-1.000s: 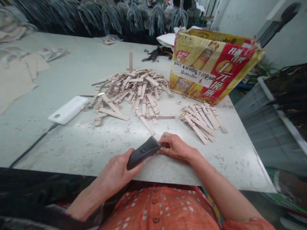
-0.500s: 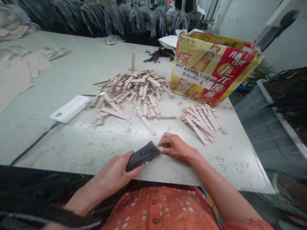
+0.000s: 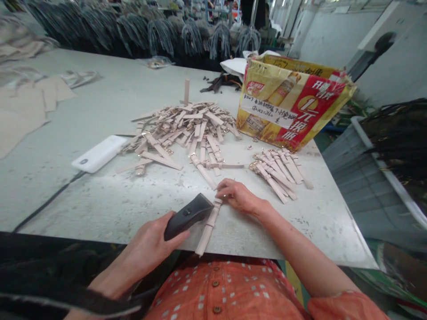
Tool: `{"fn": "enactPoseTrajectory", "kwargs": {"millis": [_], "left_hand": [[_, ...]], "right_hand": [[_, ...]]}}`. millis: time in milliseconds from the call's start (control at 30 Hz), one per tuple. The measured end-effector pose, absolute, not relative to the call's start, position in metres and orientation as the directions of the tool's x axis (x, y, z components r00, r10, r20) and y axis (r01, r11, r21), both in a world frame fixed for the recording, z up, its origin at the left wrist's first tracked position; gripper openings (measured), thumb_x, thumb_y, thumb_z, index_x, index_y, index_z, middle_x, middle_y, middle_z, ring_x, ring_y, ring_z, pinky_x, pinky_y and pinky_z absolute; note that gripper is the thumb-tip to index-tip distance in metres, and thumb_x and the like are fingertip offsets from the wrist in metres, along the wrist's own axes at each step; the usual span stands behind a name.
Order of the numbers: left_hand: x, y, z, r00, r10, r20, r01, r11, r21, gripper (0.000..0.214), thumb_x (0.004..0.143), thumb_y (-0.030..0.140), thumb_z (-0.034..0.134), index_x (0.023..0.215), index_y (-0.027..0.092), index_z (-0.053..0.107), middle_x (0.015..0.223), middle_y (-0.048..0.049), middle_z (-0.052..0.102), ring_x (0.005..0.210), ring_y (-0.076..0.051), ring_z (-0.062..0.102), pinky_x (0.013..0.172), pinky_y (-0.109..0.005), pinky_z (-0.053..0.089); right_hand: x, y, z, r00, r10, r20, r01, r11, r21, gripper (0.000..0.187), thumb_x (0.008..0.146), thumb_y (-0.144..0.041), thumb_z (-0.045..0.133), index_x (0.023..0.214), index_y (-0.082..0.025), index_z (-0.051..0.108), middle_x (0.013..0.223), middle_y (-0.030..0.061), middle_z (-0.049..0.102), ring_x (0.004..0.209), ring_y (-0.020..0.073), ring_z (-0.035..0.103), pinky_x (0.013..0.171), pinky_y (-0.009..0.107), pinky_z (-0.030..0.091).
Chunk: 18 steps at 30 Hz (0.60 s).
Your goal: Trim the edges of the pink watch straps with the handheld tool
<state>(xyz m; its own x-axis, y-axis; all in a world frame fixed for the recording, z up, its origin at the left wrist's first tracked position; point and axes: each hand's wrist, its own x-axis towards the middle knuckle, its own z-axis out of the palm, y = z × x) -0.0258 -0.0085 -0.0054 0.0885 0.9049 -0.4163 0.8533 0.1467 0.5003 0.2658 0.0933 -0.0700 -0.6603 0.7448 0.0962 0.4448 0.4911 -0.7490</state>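
My left hand (image 3: 155, 235) is wrapped round a dark grey hair clipper (image 3: 188, 217), its head pointing up and right. A pale beige buckle strap (image 3: 209, 226) slants across the table's front edge, close beside the clipper's head. At the strap's upper end, the fingers of my right hand (image 3: 238, 195) are closed on it near the buckle, which they partly hide. Beyond my hands lies a heap of similar buckle straps (image 3: 196, 122). To the right, a smaller group of straps (image 3: 278, 171) is fanned out side by side.
A yellow and red cardboard box (image 3: 290, 104) stands at the table's right rear. On the left lie a white power bank (image 3: 99, 154) with a black cable (image 3: 50, 208) and beige sheets (image 3: 23, 111). A grey bin (image 3: 367, 178) stands beyond the right edge.
The clipper has moved slightly left, away from my right fingers. The strap, mostly hidden before, now shows along its length. My right hand has shifted a little left and up.
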Motion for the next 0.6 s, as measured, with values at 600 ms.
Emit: {"fn": "enactPoseTrajectory", "kwargs": {"millis": [600], "left_hand": [[-0.034,-0.022,-0.015,0.120,0.898,-0.423,0.883,0.099,0.460,0.038,0.089,0.058,0.054,0.105,0.027,0.069,0.090,-0.0096,0.088,0.090,-0.037,0.086,0.079,-0.040,0.055]], "right_hand": [[0.226,-0.002,-0.048,-0.266,0.950,-0.162,0.874,0.167,-0.457,0.024,0.091,-0.029,0.084,0.112,-0.019,0.078,0.114,0.0168,0.081,0.112,0.0362,0.071,0.098,0.047,0.052]]}}
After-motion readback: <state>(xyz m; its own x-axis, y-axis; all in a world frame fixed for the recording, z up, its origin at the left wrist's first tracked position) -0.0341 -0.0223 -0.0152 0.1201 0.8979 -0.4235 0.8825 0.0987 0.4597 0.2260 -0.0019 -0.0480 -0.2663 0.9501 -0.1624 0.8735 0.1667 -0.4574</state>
